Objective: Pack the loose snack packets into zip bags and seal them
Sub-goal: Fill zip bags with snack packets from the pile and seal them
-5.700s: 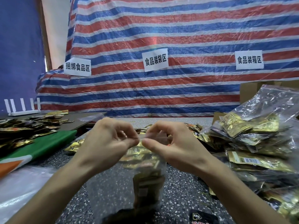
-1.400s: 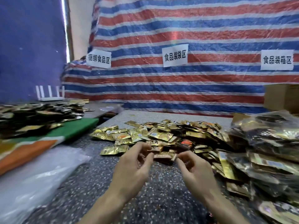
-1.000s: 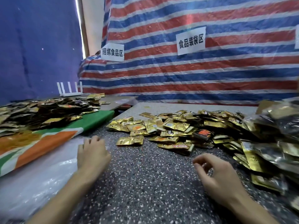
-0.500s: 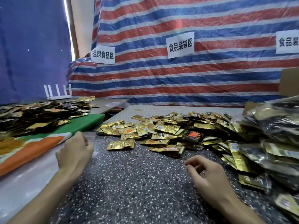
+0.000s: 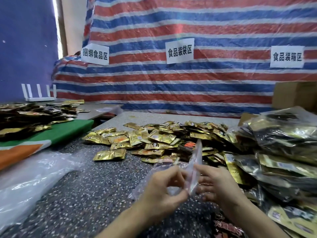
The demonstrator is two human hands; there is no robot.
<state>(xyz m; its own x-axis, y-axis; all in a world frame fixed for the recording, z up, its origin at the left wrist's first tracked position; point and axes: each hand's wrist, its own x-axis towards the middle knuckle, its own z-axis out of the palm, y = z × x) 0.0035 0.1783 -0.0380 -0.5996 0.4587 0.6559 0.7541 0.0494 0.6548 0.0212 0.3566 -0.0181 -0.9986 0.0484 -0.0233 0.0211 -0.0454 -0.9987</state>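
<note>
Packet pile point(image 5: 159, 140) behind zip bag point(image 5: 196, 158); filled bags point(image 5: 283, 152) right.

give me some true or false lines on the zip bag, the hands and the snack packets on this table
1. The left hand and the right hand both hold a clear zip bag. True.
2. The zip bag is stuffed with packets. False: it looks empty.
3. Loose gold snack packets lie on the speckled table beyond the hands. True.
4. The filled bags are piled at the left. False: they are at the right.
5. Two paper signs hang on the striped tarp. False: three do.
</note>
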